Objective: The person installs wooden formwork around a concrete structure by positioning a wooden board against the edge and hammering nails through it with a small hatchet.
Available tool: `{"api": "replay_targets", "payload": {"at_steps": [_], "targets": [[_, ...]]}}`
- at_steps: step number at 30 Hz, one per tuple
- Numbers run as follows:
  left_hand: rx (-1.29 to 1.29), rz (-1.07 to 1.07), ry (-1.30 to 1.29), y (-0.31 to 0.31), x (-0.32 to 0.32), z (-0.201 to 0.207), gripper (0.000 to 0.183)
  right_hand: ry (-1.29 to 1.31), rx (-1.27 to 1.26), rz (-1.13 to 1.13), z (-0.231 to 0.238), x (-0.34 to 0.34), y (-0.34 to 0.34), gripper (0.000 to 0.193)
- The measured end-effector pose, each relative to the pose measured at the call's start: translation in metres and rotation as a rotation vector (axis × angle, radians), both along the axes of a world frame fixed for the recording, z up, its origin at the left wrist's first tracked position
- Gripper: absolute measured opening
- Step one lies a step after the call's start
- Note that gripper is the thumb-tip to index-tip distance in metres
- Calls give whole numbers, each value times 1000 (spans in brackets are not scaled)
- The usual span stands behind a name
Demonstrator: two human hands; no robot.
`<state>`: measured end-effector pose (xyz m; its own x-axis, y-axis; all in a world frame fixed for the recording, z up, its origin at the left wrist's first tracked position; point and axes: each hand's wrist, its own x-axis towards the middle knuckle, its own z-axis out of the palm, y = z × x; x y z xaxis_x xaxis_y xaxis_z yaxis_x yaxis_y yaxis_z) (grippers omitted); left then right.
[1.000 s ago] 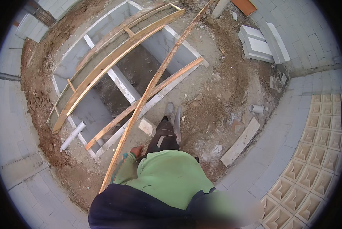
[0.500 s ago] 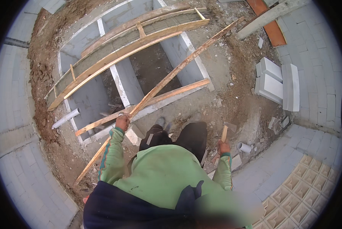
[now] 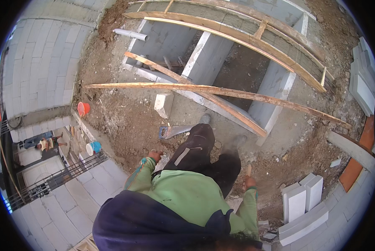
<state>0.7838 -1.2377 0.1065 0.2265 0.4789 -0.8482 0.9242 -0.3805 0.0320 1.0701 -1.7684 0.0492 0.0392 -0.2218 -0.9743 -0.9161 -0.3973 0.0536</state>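
My left hand (image 3: 155, 155) is closed near my left thigh, apart from the wood; whatever may be in its fingers is too small to make out. In my right hand (image 3: 249, 184) is a tool with a wooden handle (image 3: 249, 170), its head hard to make out against the soil. Ahead of me a long rough wooden strip (image 3: 221, 90) lies across a shorter board (image 3: 237, 112) on the pit's near edge. By my left foot lies a handsaw (image 3: 175, 130) with a blue handle. A pale block (image 3: 164, 105) sits beyond it.
Block-walled pits (image 3: 242, 69) open ahead, spanned by curved formwork (image 3: 221, 27). White blocks (image 3: 301, 209) are stacked at right. A grey pipe (image 3: 130, 34), an orange bucket (image 3: 83, 109) and a blue-white bucket (image 3: 93, 148) are at left. Another person (image 3: 45, 144) is far left, below the wall.
My left hand has let go of the long wooden strip and drawn back toward my body. The view has turned left, bringing the saw, buckets and another person into sight.
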Motion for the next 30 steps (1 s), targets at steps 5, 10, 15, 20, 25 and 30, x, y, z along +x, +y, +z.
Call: {"api": "replay_targets", "payload": {"at_steps": [5,10,15,20,25,30], "targets": [[11,262,56,-48,66,-4,47,-113,55,-4,-25,26,-30,19],[-59,395,-189,-55,197,-79,57,-129,7,59,-86,77,-16,21],[-91,867,-368,-65,282,-207,57,-376,68,-40,-150,159,45,34],[-234,1185,-333,-59,368,-287,60,-546,165,-453,-254,296,109,55],[-44,1324,-521,-51,399,-334,69,-711,-23,-775,-343,404,171,58],[-99,1388,-352,-8,382,-383,77,-748,18,-813,-481,449,137,58]]}}
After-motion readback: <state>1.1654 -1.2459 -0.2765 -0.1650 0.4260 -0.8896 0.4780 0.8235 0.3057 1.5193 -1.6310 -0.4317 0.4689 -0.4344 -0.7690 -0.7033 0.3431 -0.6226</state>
